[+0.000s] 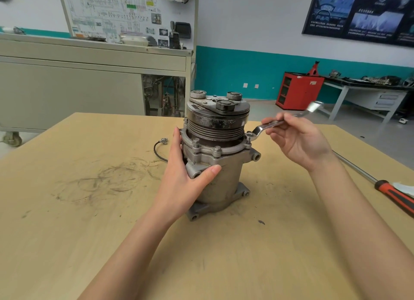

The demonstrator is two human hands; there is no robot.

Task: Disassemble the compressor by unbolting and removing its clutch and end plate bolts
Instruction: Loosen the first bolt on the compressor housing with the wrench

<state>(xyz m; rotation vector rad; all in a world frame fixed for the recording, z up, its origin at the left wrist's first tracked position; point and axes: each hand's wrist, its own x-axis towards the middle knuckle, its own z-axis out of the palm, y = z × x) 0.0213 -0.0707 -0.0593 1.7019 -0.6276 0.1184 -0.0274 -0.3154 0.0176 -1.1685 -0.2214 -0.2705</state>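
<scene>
1. Head view: a grey metal compressor (220, 183) stands upright at the middle of a tan wooden table (89, 232), with its dark grooved clutch (218, 115) on top.
2. The left hand (186, 178) clasps the compressor's left side, with the thumb wrapped across the front and the fingers up along the flange.
3. The right hand (298, 140) pinches the shaft of a silver wrench (284, 122) between thumb and fingertips.
4. The wrench's ring end sits on a flange bolt (249, 135) at the compressor's right.
5. A red-and-black-handled screwdriver (394, 194) lies on the table, far right.
6. A black wire (160, 151) curls behind the left hand.
</scene>
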